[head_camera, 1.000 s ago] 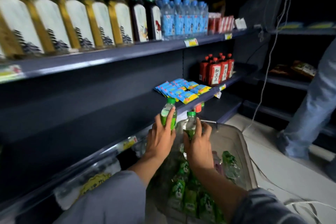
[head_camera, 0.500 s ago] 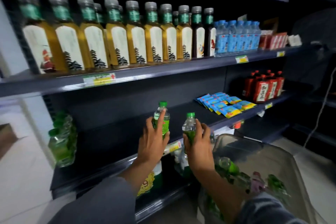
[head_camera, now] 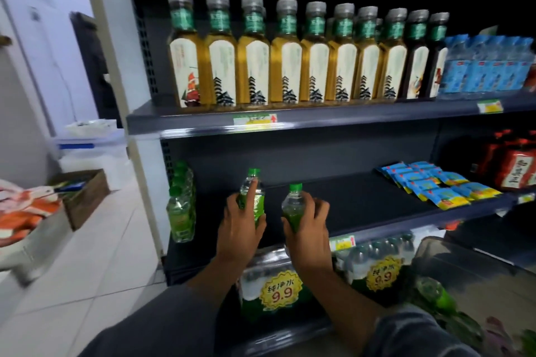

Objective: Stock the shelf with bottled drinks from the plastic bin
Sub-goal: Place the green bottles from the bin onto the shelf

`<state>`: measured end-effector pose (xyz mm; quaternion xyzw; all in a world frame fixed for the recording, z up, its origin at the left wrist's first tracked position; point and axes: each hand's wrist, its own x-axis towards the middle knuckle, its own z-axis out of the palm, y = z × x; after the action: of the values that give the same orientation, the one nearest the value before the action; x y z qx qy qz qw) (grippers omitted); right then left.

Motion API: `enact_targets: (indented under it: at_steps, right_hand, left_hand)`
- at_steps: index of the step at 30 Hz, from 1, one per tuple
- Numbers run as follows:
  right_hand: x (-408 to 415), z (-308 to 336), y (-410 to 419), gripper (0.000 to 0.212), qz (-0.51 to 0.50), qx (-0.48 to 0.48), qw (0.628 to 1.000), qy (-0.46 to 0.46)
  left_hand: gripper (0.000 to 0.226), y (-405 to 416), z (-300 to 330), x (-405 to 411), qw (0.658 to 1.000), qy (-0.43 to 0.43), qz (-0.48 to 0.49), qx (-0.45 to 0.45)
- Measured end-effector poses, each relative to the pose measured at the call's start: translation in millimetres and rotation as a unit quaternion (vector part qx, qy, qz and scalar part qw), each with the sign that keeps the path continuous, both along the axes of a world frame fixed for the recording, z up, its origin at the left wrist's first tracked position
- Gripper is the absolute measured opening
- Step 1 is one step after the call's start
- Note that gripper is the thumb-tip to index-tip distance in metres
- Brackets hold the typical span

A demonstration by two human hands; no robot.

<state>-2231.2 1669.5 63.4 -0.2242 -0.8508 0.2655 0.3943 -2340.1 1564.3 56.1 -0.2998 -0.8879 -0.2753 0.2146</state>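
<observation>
Since half a second ago I see both green-capped bottles carried further left along the middle shelf (head_camera: 362, 203), and the view has swung left with them: the shelf's end panel, the tiled floor and a wooden crate (head_camera: 87, 197) now show, while the plastic bin (head_camera: 464, 258) has slid to the lower right corner.

The left bottle (head_camera: 251, 197) and the right bottle (head_camera: 293, 206) are small clear plastic drinks, green caps, green labels on the lower body. Both stand upright over the front part of the middle shelf, side by side with a gap between them. Whether their bases touch the shelf I cannot tell; the hands cover them.

The left hand (head_camera: 240, 229) wraps the left bottle from behind, index finger stretched straight up its neck, thumb curled round the right side. The right hand (head_camera: 307, 223) grips the right bottle low, thumb at the front, fingers curled round the far side. Both forearms reach up from grey sleeves.

A cluster of the same green bottles (head_camera: 181, 206) stands at the shelf's left end. Blue and yellow packets (head_camera: 429, 185) lie further right, red bottles (head_camera: 516, 162) beyond. Tall amber bottles (head_camera: 287, 58) line the shelf above. Shrink-wrapped water packs (head_camera: 278, 290) with yellow 9.9 stickers sit below. More green bottles lie in the bin.
</observation>
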Motion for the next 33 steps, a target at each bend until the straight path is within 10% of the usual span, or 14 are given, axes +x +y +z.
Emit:
enact_targets:
  at_steps: [33]
  right_hand:
    - [-146.3,-67.2,-25.7,0.089,0.143,-0.108,0.983,-0.023]
  left_hand:
    - [0.095,-13.1,-65.2,-147.1,0.993,-0.083,0.056,0.062]
